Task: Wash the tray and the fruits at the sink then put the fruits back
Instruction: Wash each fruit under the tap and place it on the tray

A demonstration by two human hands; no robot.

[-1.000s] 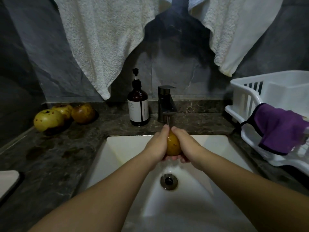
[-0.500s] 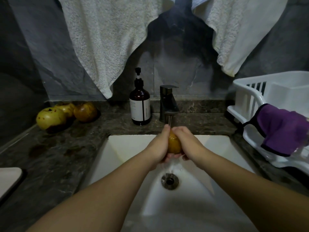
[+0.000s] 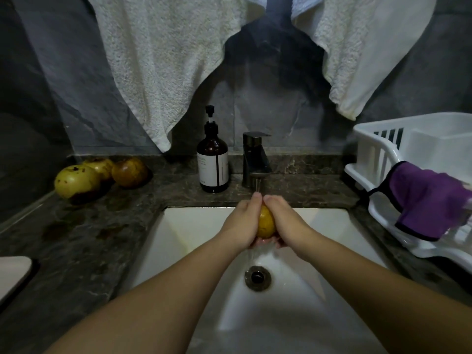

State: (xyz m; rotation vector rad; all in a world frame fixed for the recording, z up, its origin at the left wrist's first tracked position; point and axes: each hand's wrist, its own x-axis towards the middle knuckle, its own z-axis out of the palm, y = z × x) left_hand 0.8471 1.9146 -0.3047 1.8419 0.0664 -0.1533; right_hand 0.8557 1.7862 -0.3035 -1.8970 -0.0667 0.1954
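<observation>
A yellow-brown fruit [image 3: 266,222] is held between both hands over the white sink [image 3: 194,226], under the water running from the dark faucet [image 3: 255,159]. My left hand [image 3: 242,223] cups its left side and my right hand [image 3: 286,223] cups its right side, fingers curled round it. Water runs off below the hands toward the drain [image 3: 257,277]. Three more fruits lie on the counter at the back left: a yellow-green one [image 3: 75,181], one behind it [image 3: 101,166] and a brownish one [image 3: 129,171]. A white tray corner [image 3: 12,274] shows at the left edge.
A brown pump soap bottle [image 3: 213,159] stands left of the faucet. A white dish rack [image 3: 408,159] with a purple cloth [image 3: 429,203] draped over it sits at the right. Two white towels [image 3: 163,60] hang over the dark wall. Dark marble counter [image 3: 84,241] surrounds the sink.
Both hands have kept the fruit under the stream, shifting only slightly on it. Water now falls visibly from beneath the hands to the drain.
</observation>
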